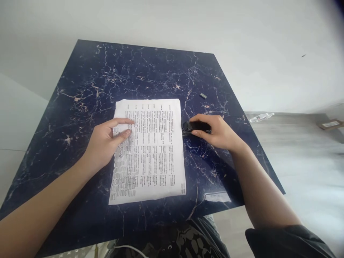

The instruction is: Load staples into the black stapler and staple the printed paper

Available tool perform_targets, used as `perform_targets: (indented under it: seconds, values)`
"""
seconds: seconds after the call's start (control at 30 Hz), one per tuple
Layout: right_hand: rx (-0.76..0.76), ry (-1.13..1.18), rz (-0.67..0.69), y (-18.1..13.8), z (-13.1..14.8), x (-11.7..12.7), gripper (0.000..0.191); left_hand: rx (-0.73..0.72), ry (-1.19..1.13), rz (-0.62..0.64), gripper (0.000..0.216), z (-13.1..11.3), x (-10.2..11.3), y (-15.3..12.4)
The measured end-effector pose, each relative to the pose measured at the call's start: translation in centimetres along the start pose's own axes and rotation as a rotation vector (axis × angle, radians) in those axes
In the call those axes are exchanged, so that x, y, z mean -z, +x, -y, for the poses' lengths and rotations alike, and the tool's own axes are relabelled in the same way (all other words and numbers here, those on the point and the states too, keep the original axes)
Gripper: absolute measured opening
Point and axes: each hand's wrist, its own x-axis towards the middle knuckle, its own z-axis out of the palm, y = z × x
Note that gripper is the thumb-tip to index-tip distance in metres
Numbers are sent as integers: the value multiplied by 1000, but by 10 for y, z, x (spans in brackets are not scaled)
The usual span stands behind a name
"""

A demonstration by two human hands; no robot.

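Observation:
A printed sheet of paper (pixel 156 150) lies flat in the middle of a dark blue marbled table (pixel 139 71). My left hand (pixel 106 143) rests on the sheet's left side, fingers stretched out and pressing the paper down. My right hand (pixel 216 130) is closed round a black stapler (pixel 192 127) that sits on the table right at the paper's right edge. The stapler's front end points toward the sheet. Most of the stapler is hidden under my fingers.
A small grey metal piece (pixel 203 95) lies on the table behind the stapler. A clear plastic item (pixel 260 116) and a flat cardboard box (pixel 330 124) lie on the floor to the right. A pale label (pixel 217 196) sits at the table's front right edge.

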Motion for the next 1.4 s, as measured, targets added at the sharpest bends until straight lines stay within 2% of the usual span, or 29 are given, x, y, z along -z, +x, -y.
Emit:
perform_targets:
  seconds: [0.1, 0.2, 0.37, 0.63, 0.77, 1.4]
  values:
    - [-7, 46, -7, 0, 3, 0, 32, 71, 3, 67, 29, -4, 0, -2]
    - [-25, 48, -33, 2, 9, -5, 41, 77, 25, 61, 28, -8, 0, -3]
    - [-73, -128, -139, 4, 20, -24, 59, 66, -12, 70, 28, -12, -2, -6]
    - [-127, -251, -255, 6, 27, -42, 54, 191, -48, 79, 29, -21, -3, -11]
    - [-137, -297, -287, 6, 28, -47, 48, 191, -23, 66, 29, -22, -3, -12]
    - [-87, -465, -220, 6, 32, -48, 46, 172, 6, 58, 27, -20, -7, -11]
